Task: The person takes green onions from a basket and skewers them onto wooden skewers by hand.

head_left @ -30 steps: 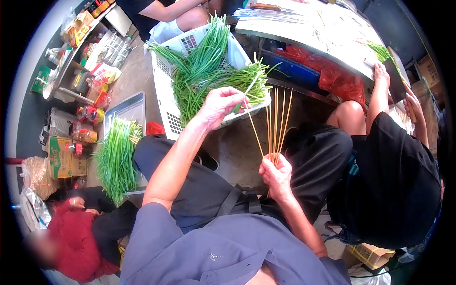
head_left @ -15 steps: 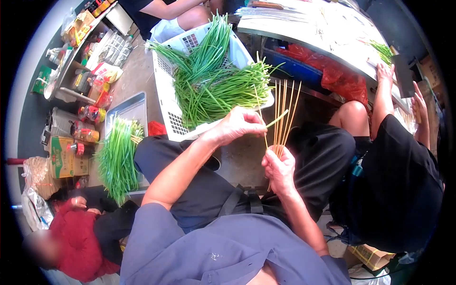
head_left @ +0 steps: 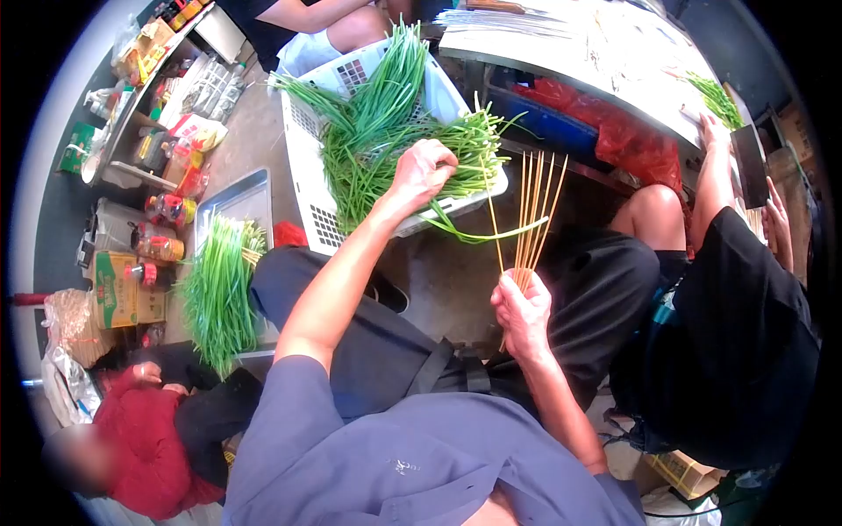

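Over the near edge of the pile of garlic chives (head_left: 377, 145), my left hand (head_left: 423, 172) is closed in a pinch, seemingly on a chive; its fingertips partly hide the contact. From just below that hand a long green chive (head_left: 478, 237) runs across to the skewers. My right hand (head_left: 523, 307) grips a fan of thin bamboo skewers (head_left: 531, 219), points up, above my lap. One skewer stands apart on the left of the fan, and the chive crosses it. The white plastic basket (head_left: 303, 188) holds the chives in front of me.
Left, a bunch of chives (head_left: 219, 294) lies over a metal tray (head_left: 250, 197) near shelves of bottles. At right, a co-worker holds a cleaver (head_left: 750, 167) by a white table (head_left: 614, 61) with chives on it. Others sit at the front and lower left.
My left hand has moved up and left from the skewers to the basket's chives. The chive at the skewers now trails back toward it. My right hand keeps the skewers, slightly lower.
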Motion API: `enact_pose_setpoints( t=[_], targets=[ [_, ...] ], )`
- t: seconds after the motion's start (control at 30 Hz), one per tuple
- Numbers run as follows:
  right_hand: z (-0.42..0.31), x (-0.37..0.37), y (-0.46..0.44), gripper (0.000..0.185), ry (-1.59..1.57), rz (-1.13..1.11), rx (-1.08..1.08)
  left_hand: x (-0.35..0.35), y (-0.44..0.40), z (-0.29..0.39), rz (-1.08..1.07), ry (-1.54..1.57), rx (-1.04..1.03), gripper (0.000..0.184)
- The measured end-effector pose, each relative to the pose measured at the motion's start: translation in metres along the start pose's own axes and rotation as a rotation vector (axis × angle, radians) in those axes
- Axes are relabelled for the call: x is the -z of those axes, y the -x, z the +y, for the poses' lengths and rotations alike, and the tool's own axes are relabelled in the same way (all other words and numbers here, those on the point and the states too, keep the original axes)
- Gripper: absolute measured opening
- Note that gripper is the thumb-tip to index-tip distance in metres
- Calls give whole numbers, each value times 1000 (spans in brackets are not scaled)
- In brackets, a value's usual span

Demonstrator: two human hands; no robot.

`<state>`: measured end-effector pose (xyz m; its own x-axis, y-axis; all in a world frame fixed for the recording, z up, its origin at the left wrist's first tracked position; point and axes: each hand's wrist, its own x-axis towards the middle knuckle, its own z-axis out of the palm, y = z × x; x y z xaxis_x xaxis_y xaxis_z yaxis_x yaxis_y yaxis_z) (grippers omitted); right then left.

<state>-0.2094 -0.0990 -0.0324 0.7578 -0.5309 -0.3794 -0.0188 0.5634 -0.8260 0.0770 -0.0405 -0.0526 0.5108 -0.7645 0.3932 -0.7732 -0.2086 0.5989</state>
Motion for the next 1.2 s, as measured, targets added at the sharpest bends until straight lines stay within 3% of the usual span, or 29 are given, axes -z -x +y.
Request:
enact_pose_setpoints(
  t=[0.03,0.07,0.2,0.23,0.4,0.73,1.2],
  targets=[
    [0,0,1,10,7,6,3,5,0,4,54,44,47,14],
    [-1,0,1,10,14,13,7,9,1,10,59,130,226,11],
    [-1,-1,0,10,40,-17,34,25,4,20,156,913,295,5],
    [-1,-3,1,9,60,-27,50,29,6,23,180,980,332,8],
    [-4,-9,2,7,117,-56,83,42,13,41,118,1115,437,12],
    [-3,-10,4,6,211,-66,123,39,20,66,107,1387,421,10],
    [-5,-7,5,7,206,-57,97,28,24,67,119,1244,313,8]
  ],
)
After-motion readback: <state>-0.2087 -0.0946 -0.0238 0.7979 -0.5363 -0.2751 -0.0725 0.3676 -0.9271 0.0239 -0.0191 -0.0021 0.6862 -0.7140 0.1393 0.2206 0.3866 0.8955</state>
